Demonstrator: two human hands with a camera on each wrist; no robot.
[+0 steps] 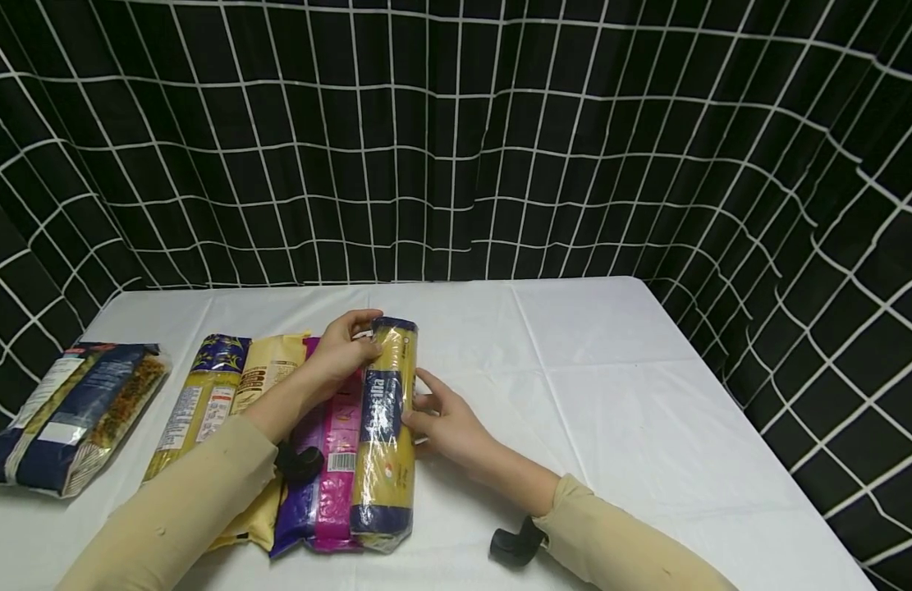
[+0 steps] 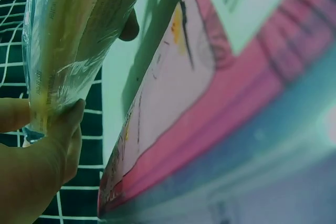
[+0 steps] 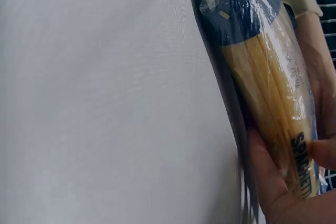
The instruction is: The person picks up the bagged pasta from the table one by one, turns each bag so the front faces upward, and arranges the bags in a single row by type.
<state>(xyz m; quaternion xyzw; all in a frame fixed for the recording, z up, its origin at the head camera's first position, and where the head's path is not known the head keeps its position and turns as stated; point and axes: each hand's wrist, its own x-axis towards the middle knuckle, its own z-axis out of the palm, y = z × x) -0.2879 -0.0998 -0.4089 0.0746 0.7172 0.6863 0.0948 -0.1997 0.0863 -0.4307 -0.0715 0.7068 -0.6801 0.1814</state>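
Note:
Both hands hold a clear packet of spaghetti (image 1: 385, 484) with dark blue bands at its ends. The left hand (image 1: 350, 349) pinches its far end between thumb and fingers; in the left wrist view, that thumb lies against the crinkled wrapper (image 2: 68, 61). The right hand (image 1: 451, 423) grips the packet's right side near the middle, thumb on the front and fingers behind. The right wrist view shows the printed word SPAGHETTI beside the thumb. Just left of the packet, partly under the left arm, lies a pink and purple packet (image 1: 337, 501).
Farther left lie a cream-yellow packet (image 1: 271, 357) and a yellow packet with a blue patterned top (image 1: 219, 355). A navy bag with a clear side (image 1: 79, 410) lies at the far left. White cloth (image 1: 611, 410) covers the table; a black grid curtain (image 1: 456, 148) hangs behind.

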